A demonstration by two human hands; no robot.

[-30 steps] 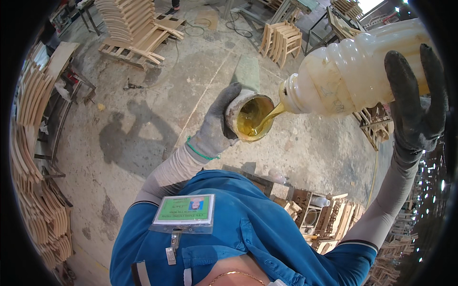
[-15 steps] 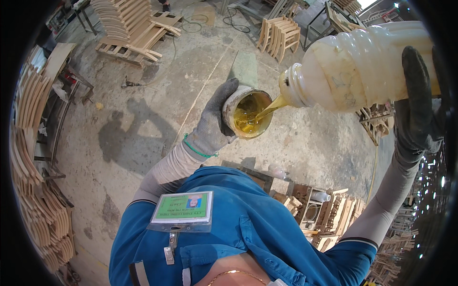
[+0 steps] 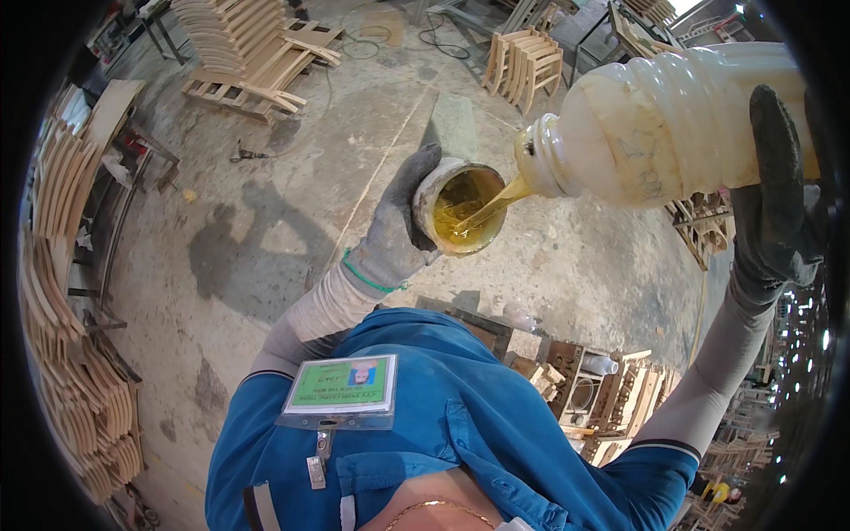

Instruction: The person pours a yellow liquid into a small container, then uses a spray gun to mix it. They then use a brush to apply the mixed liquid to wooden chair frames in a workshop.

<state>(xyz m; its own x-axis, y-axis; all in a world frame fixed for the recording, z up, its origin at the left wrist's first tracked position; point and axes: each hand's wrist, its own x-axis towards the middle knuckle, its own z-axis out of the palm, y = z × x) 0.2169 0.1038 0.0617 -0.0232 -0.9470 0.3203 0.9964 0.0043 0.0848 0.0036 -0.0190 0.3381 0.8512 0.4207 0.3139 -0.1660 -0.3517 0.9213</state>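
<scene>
In a grey glove with a dark palm, my left hand (image 3: 400, 208) wraps round a small stained cup (image 3: 428, 205), its mouth facing up toward me. Yellow liquid (image 3: 462, 218) lies inside the cup. A large translucent plastic bottle (image 3: 651, 128) is tipped nearly level at the right, its neck close to the cup's rim but apart from it. From that neck a yellow stream (image 3: 500, 200) runs into the cup. My gloved right hand (image 3: 777, 195) grips the bottle's body near its far end; some of its fingers are hidden behind the bottle.
Curved wooden parts (image 3: 62, 301) are stacked along the left. A pallet with piled wooden pieces (image 3: 221, 53) stands at the far left, and a stack of wooden frames (image 3: 524, 66) at the far middle. A power tool (image 3: 248, 152) lies on the concrete floor. Wooden pieces (image 3: 611, 398) crowd the lower right.
The yellow stream keeps running from the bottle into the cup. Both hands hold nearly the same position, and the background has shifted slightly in view.
</scene>
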